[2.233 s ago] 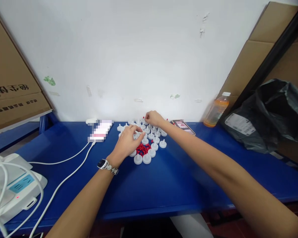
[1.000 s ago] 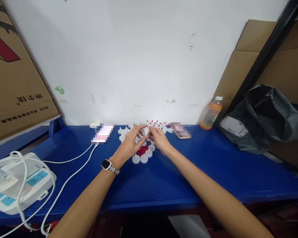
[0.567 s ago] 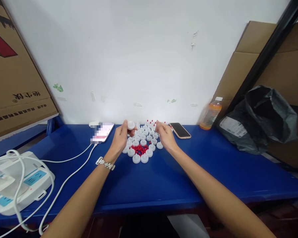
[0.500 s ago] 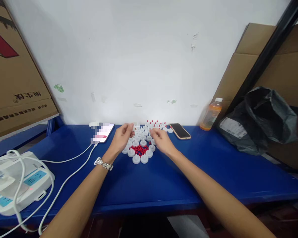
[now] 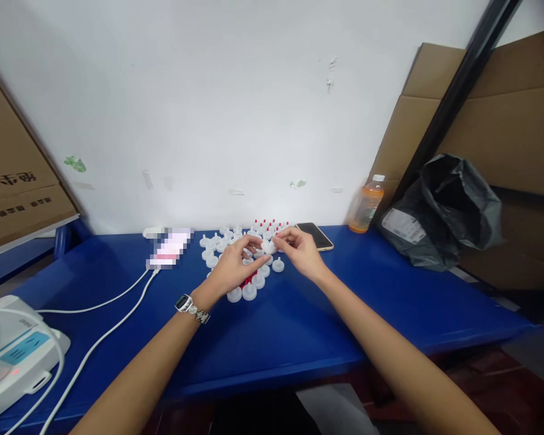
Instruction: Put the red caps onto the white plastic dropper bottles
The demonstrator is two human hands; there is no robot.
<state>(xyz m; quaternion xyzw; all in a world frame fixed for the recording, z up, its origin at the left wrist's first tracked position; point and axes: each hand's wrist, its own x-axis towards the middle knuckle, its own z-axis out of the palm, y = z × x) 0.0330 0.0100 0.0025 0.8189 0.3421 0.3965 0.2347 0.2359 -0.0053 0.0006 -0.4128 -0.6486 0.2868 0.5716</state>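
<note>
At table centre, the left hand (image 5: 234, 267) and right hand (image 5: 300, 249) are pinching one white cap (image 5: 267, 246) together. It is looking light, rigid and smooth; gripping its rim seems best. More caps (image 5: 249, 292) are lying at 6 o'clock.

The left hand (image 5: 234, 267) hid most of the red pieces (image 5: 248, 279); the phone screen (image 5: 168, 249) left of it was blurred.

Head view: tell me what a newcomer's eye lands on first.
The two hands meeting mid-table: the left hand, a watch on its wrist, and the right hand pinch one white cap between them. Under and behind them a cluster of white caps spreads over the blue table, with small red pieces among them. An orange bottle stands by the wall at right.
</note>
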